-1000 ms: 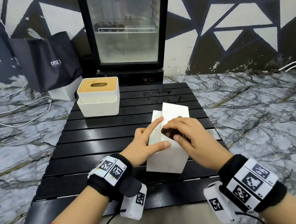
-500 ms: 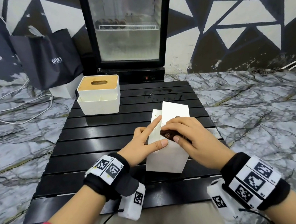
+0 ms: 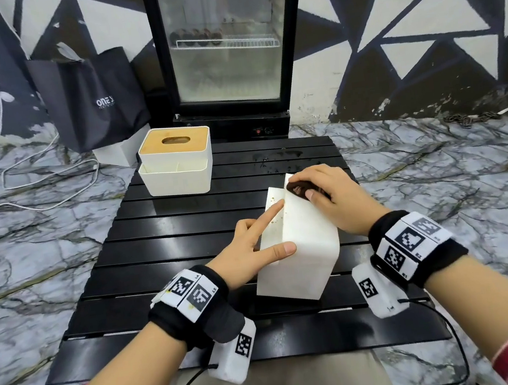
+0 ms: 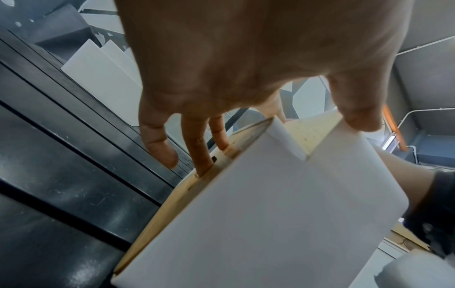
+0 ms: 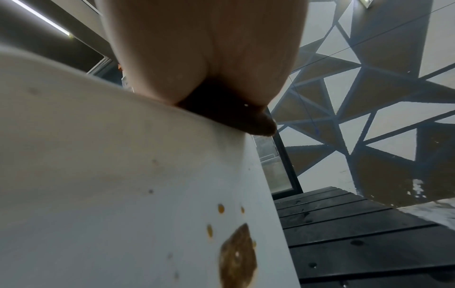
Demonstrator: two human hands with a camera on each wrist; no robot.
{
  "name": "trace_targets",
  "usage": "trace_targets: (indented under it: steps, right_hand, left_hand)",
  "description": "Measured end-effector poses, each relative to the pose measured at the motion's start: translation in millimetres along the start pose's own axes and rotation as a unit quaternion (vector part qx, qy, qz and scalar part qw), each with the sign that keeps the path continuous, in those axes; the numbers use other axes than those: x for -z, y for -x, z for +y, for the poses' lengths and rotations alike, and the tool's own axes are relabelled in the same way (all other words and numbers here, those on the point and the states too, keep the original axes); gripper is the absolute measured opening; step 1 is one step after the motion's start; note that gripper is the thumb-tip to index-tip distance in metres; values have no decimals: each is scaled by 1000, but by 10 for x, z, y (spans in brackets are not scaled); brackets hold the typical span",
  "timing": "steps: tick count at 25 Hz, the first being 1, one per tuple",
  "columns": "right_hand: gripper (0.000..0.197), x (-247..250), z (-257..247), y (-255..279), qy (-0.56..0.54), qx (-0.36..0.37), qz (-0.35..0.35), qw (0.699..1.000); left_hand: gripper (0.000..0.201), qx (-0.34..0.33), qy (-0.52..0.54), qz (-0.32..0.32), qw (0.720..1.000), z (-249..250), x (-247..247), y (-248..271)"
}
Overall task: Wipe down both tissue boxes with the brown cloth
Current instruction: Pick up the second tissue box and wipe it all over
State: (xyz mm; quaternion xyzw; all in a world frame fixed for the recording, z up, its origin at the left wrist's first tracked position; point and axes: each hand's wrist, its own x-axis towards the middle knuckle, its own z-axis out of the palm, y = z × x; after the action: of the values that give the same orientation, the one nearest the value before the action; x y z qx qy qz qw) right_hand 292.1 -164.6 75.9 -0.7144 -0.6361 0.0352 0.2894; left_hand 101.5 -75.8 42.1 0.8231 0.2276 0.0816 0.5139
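Standing on the black slatted desk (image 3: 165,262), the nearer white tissue box (image 3: 302,250) lies tipped on its side so a broad face turns up for wiping; the second tissue box (image 3: 178,163), wooden-lidded, waits at the far left corner. The left hand (image 3: 247,251) steadies the tipped box, thumb and forefinger extended flat against it (nothing pinched). The right hand (image 3: 327,195) clenches the brown cloth (image 3: 299,189) onto the far end; brown stains (image 5: 237,257) remain lower down.
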Motion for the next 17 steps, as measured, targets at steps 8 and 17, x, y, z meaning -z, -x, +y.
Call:
trace_targets:
  steps: [8, 17]
  right_hand:
    - [38, -113, -118, 133, 13, 0, 25, 1000]
    - [36, -152, -352, 459, 19, 41, 21, 999]
  left_hand:
    - [62, -3, 5, 6, 1000, -14, -14, 13]
    - [63, -16, 11, 0, 1000, -39, -19, 4]
